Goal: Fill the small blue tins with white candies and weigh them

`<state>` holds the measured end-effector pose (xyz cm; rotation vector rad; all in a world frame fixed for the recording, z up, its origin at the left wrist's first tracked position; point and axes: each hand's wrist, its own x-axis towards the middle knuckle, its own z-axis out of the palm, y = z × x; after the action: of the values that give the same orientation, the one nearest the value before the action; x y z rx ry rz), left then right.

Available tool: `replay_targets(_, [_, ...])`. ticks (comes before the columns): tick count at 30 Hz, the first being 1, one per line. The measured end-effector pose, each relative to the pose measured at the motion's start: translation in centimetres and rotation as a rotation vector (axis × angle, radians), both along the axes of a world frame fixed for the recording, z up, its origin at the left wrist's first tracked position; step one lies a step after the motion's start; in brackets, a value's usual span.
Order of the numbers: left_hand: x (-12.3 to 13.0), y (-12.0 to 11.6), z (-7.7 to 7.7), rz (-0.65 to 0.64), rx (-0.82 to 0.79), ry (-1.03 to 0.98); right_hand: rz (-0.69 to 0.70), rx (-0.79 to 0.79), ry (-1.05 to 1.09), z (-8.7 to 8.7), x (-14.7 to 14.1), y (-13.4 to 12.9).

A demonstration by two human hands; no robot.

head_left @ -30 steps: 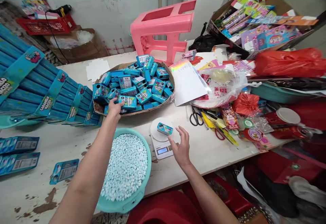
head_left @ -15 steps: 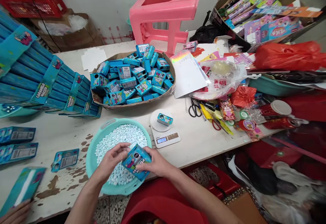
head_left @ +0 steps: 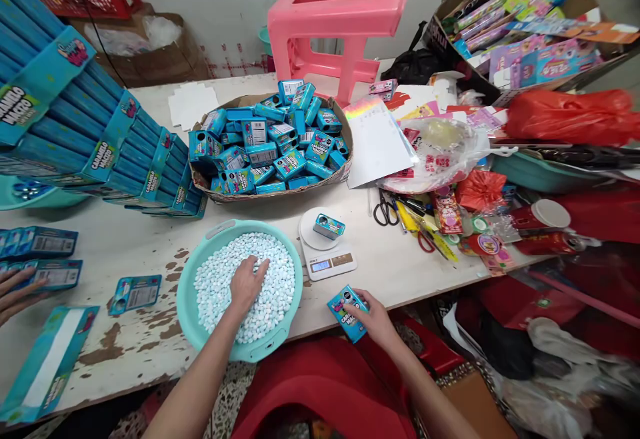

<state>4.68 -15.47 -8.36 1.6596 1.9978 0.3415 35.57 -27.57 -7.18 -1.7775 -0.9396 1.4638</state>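
My left hand (head_left: 248, 284) rests on the small white-blue candies (head_left: 265, 246) in a turquoise basin (head_left: 189, 322), its fingers apart and their tips among the pieces. Right of the basin, my right hand (head_left: 373, 316) grips a blue candy box (head_left: 347, 312), printed side up, near the table's front edge. Another blue box with a round hole in its top lies on the white digital scale (head_left: 333, 262). Behind these, a cardboard tray (head_left: 235, 198) is heaped with similar boxes.
At far left, another person's hand (head_left: 17, 289) touches a row of blue boxes. A flat blue carton (head_left: 55, 359) and a single box (head_left: 135, 294) lie nearby. Tall stacked blue displays (head_left: 115, 146) lean there. Scissors (head_left: 386, 211), bags and a pink stool (head_left: 340, 12) stand beyond.
My left hand has left the box and moved down into the candies. My right hand has carried the box right, away from the basin. The other person's hand has let go of the flat carton.
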Motion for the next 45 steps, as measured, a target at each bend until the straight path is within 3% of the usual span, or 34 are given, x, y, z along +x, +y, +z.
replay_targets(3, [-0.1, -0.2, 0.6, 0.216, -0.026, -0.302, 0.076, 0.09, -0.264, -2.8, 0.9, -0.8])
replay_targets(6, [-0.5, -0.1, 0.9, 0.398, -0.052, -0.544, 0.13, 0.199, -0.606, -4.2, -0.2, -1.1])
replay_targets(11, [-1.6, 0.4, 1.7, 0.48, -0.031, -0.633, 0.248, 0.297, -0.942, -5.0, -3.3, -1.5])
replay_targets(17, [-3.2, 1.0, 3.1, 0.214, 0.03, -0.471, 0.276, 0.326, -0.992, -6.1, -3.1, -1.2])
replay_targets(21, [-3.6, 1.3, 3.0, 0.285, -0.198, -0.696, 0.222, 0.335, -0.929, -5.5, -2.1, -1.1])
replay_targets(25, [-2.7, 1.9, 2.7, 0.301, -0.221, -0.695, 0.127, 0.337, -0.801, -3.8, -1.5, -1.0])
replay_targets(31, [-0.5, 2.8, 3.1, -0.05, -0.229, -0.373, -0.033, 0.291, -0.603, -1.6, -0.6, -1.3])
replay_targets(37, [-1.7, 2.7, 4.1, 0.232, -0.36, -0.84, -0.148, 0.217, -0.489, -0.5, 0.8, -1.2])
replay_targets(39, [-0.8, 3.5, 5.0, 0.217, -0.359, -0.816, -0.166, 0.207, -0.472, -0.4, 1.2, -0.9])
replay_targets(41, [1.5, 5.1, 6.1, 0.062, -0.319, -0.661, -0.177, 0.206, -0.457, -0.3, 1.6, -0.5])
replay_targets(45, [8.8, 9.6, 8.1, -0.39, -0.124, -0.318, -0.196, 0.202, -0.438, -0.2, 2.4, -0.1])
